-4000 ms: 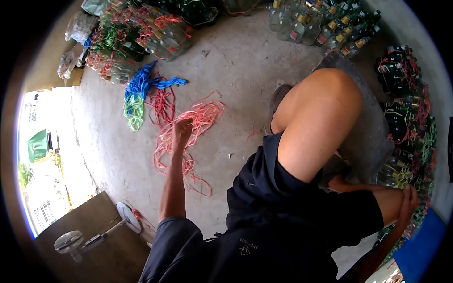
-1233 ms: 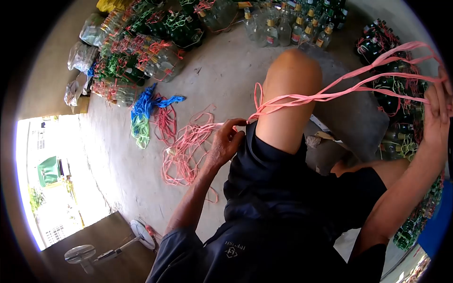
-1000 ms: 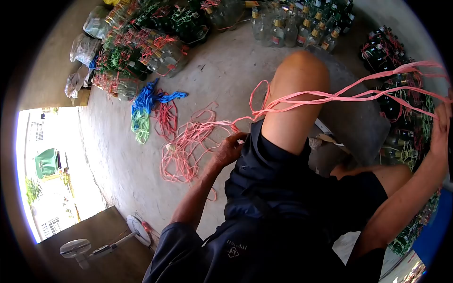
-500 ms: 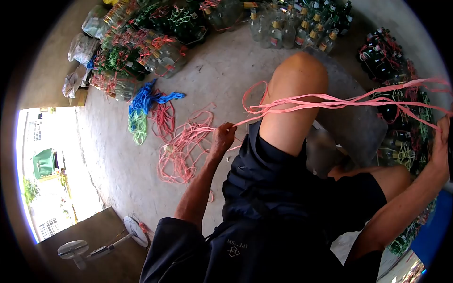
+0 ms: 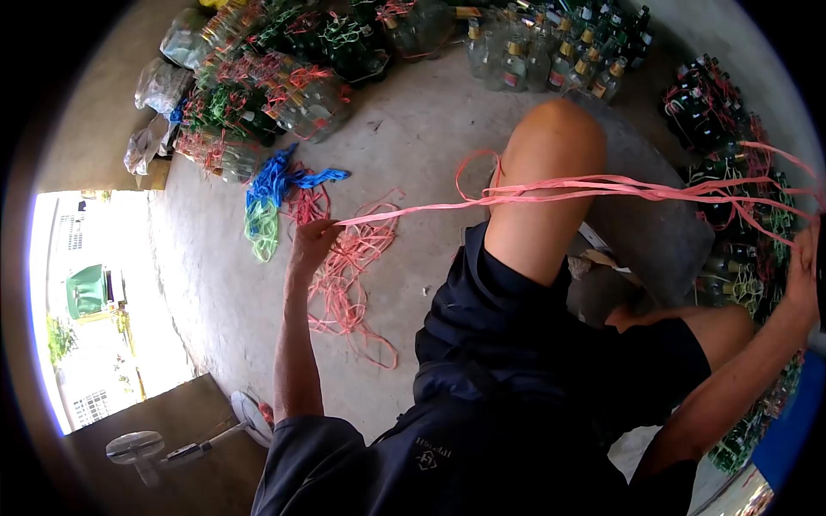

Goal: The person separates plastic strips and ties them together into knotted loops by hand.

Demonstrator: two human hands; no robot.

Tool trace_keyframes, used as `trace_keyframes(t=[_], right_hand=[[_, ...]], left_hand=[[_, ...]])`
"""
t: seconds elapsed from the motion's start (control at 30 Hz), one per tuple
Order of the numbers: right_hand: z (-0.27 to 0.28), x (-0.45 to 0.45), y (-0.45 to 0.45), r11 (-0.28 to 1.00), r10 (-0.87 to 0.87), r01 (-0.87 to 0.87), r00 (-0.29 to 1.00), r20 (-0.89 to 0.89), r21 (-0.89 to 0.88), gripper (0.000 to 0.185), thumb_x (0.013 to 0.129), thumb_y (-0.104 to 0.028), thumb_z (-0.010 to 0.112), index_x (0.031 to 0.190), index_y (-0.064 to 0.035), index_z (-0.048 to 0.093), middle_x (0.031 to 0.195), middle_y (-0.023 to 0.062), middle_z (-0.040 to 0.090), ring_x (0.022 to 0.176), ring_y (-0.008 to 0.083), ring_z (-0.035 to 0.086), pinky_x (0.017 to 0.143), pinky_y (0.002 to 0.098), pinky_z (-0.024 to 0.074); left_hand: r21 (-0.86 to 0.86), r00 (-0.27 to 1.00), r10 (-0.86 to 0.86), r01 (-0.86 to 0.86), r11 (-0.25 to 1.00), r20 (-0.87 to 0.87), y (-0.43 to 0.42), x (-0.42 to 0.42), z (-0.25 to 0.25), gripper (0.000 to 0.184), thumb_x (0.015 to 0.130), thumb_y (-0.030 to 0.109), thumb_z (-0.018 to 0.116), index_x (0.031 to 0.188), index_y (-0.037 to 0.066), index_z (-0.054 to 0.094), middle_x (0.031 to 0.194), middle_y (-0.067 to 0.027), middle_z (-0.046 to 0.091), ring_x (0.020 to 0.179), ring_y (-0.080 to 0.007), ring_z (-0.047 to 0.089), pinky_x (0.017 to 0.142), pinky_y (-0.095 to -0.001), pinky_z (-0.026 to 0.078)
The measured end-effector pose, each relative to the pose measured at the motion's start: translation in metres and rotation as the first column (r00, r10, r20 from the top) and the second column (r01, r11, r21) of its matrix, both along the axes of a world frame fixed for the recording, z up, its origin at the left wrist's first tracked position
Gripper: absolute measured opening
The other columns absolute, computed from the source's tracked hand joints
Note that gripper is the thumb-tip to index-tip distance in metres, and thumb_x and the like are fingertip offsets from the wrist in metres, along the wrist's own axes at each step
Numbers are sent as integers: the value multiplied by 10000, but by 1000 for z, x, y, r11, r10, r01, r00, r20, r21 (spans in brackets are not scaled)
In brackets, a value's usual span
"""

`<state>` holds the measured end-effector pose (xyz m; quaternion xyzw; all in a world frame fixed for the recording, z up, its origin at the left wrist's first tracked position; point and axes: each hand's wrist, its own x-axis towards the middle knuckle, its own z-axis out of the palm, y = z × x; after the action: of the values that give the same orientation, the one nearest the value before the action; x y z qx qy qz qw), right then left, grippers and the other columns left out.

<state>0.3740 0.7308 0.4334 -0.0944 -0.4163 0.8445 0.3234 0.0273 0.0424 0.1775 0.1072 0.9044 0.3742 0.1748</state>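
Several strands of pink plastic twine (image 5: 568,190) stretch across my raised knee, with a loose loop standing up at the knee's left side. My left hand (image 5: 315,242) is closed in a pinch on the left end of the strands. Far out at the right edge, my right hand (image 5: 804,268) is closed on the other end; its fingertips are partly lost in the dark border. Below and right of my left hand, a tangled heap of pink twine (image 5: 348,288) lies on the floor.
Blue twine (image 5: 277,185) and light green twine (image 5: 261,230) lie beyond my left hand. Bundled bottles (image 5: 301,99) stand at the upper left, loose bottles (image 5: 538,64) at the top, more bundles (image 5: 705,103) along the right. A fan (image 5: 136,447) stands lower left, near a bright doorway.
My left hand has moved left, drawing the pink twine out longer and straighter over the knee. My right hand stays near the right edge, still gripping the strands.
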Motion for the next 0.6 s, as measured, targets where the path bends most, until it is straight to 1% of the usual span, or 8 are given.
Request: trace_keyframes(t=[0.03,0.13,0.23,0.27,0.37,0.47,0.57,0.6], right_hand=[[-1,1,2,999,-24,24,1000,-9,-27,350,1070,-346,523,936,-42,635,761,4,619,422,86,299,420,266,244],[-5,24,35,971,202,-202,979,11,128,321,1066,-325,541,925,-48,625,776,5,625,422,83,315,420,258,251],[4,42,39,996,-88,89,996,-26,32,279,1058,-287,561,909,-57,608,774,2,616,420,79,319,412,260,249],[3,50,48,990,-117,120,992,-42,68,236,1047,-245,575,908,-57,603,801,3,622,419,75,313,407,257,238],[8,66,56,953,-302,302,953,13,35,224,1034,-228,578,878,-67,582,687,-1,552,402,72,284,401,255,227],[-2,96,95,974,-142,138,990,8,178,224,1022,-217,582,845,-82,556,566,-18,423,387,72,253,387,256,210],[-5,117,116,919,-379,369,924,55,136,224,1015,-206,571,825,-92,539,507,-37,304,376,70,244,371,261,188],[-5,120,118,929,-359,353,932,44,113,219,1012,-198,567,824,-91,539,519,-32,329,373,71,253,364,260,191]], left_hand=[[-20,1000,-1,0,1000,-6,4,1,12,208,955,175,720,1050,1,781,767,-14,714,710,-61,604,616,-262,479],[31,999,-23,21,999,44,11,5,22,250,944,183,726,1106,-6,756,853,-51,750,758,-92,654,650,-276,515],[68,996,-70,66,996,62,26,13,31,276,940,174,727,1147,-10,738,920,-69,764,803,-102,677,692,-273,539],[73,994,-87,83,994,60,31,15,33,284,940,170,727,1159,-11,732,941,-73,767,819,-105,683,706,-271,546],[87,986,-160,156,984,38,39,18,31,273,939,158,724,1151,-13,734,948,-76,766,833,-108,688,727,-268,554],[140,985,-138,123,982,100,46,21,39,254,941,148,717,1143,-5,741,904,-56,755,781,-87,670,701,-260,544],[174,986,-134,115,978,104,48,23,38,260,939,143,711,1156,1,737,882,-48,748,754,-75,658,681,-252,535],[183,986,-139,121,976,89,48,23,34,265,939,141,709,1164,4,735,876,-45,746,746,-72,654,674,-249,532]])
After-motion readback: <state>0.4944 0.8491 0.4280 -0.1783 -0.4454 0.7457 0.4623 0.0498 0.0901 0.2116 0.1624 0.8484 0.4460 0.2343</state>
